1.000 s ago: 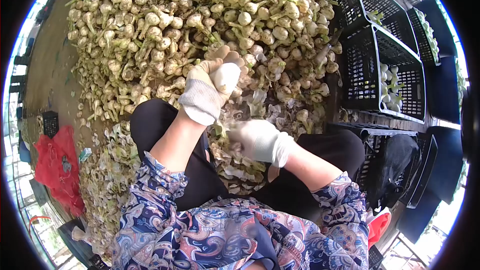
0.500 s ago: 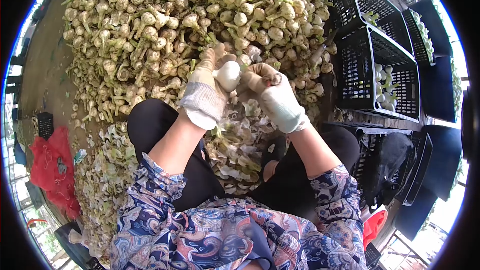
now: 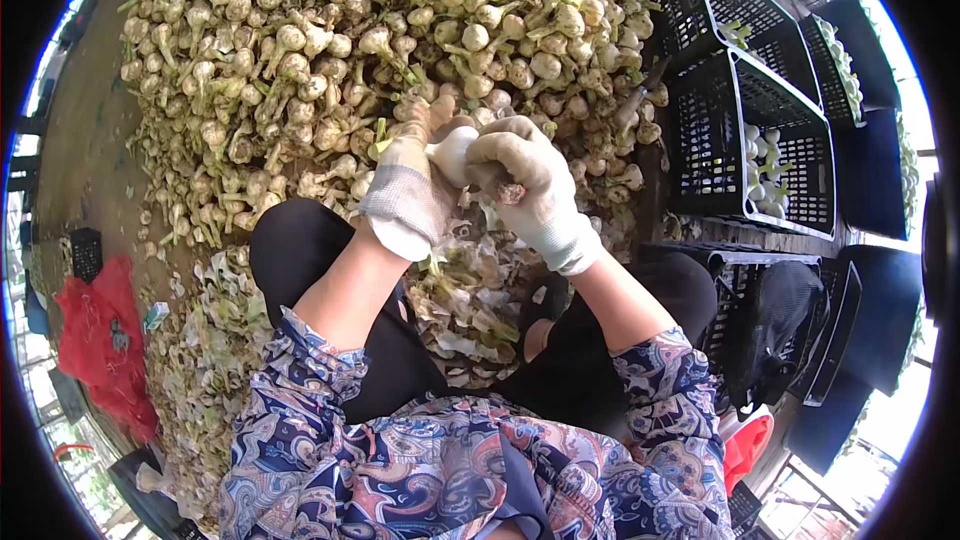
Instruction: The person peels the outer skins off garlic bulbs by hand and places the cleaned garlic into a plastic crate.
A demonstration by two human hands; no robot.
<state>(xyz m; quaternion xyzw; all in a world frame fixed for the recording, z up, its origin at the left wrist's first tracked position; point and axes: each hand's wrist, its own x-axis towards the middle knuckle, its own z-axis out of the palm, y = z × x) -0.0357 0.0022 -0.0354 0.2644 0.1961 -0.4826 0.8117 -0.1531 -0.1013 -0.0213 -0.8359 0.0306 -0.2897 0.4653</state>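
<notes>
A clean white garlic bulb (image 3: 455, 156) sits in the gloved fingers of my left hand (image 3: 414, 162), in front of the garlic heap. My right hand (image 3: 535, 175), also gloved, is curled closed beside the bulb, its fingers against the bulb's right side. Out of that fist pokes the rough, reddish-brown end (image 3: 511, 194) of an object; the rest is hidden in the palm, so I cannot tell its kind. Beyond both hands rises a large heap of unpeeled garlic (image 3: 300, 70) with stems. Under them, between my knees, lie loose papery skins (image 3: 465, 305).
On the right stand black plastic crates; the nearer crate (image 3: 740, 155) holds several white garlic bulbs (image 3: 768, 175). A lower crate has a dark mesh bag (image 3: 785, 325) on it. At the left lie a red net bag (image 3: 100, 340) and more peeled skins (image 3: 205, 370).
My right hand has moved left and in against the bulb, closing the gap, and its wrist has turned. My left hand holds the bulb in nearly the same place.
</notes>
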